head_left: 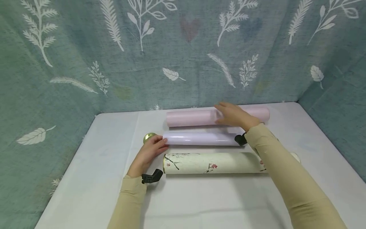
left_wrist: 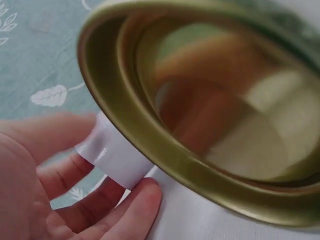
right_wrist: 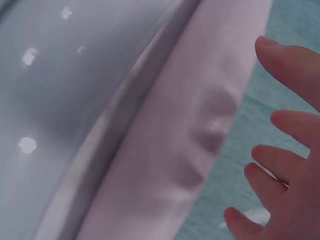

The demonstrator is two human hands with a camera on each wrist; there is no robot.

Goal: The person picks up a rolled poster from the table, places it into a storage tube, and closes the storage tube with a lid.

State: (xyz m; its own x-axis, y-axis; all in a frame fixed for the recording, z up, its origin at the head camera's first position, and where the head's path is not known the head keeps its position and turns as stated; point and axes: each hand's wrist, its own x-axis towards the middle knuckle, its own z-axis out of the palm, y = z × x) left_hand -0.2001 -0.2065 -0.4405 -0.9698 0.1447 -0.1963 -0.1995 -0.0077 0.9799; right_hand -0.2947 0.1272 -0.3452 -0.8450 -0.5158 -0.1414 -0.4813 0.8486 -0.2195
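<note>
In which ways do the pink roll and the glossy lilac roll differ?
The pink roll looks longer and thicker than the lilac roll. The lilac roll shows bright highlights, the pink roll a softer sheen. The left hand pinches one end of the lilac roll; the right hand, fingers spread, is at the pink roll. Both are cylindrical and unpatterned.

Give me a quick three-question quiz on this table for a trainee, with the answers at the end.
1. Fill in the blank: the floral tube has a rim at its left end coloured ____.
2. True or false: the left hand touches the left end of the white roll.
3. Which lies nearest the leaf-patterned back curtain? A) floral tube B) pink roll C) white roll

Key: 1. gold; 2. true; 3. B
</note>
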